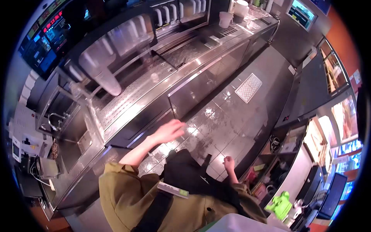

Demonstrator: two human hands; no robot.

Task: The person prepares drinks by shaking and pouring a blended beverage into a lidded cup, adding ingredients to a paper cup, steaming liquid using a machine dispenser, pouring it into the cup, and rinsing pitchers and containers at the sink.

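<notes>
My left hand (170, 131) is in the air over the wet tiled floor, beside the front of the steel counter (137, 112). Its fingers are loosely bent and a little blurred, with nothing visible in them. Lower on the right, my right hand (228, 162) hangs above the floor near the open shelves. Its fingers are curled in, and no object shows in them. A black apron (189, 170) covers my front over an olive shirt. Neither hand touches the counter or the shelves.
The tiled floor (220, 127) looks wet and carries a metal drain cover (248, 88). A sink (79, 143) is at the left. White tubs (225, 19) stand at the counter's far end. Cluttered shelves (270, 170), a green bag (281, 205) and a monitor (333, 195) line the right.
</notes>
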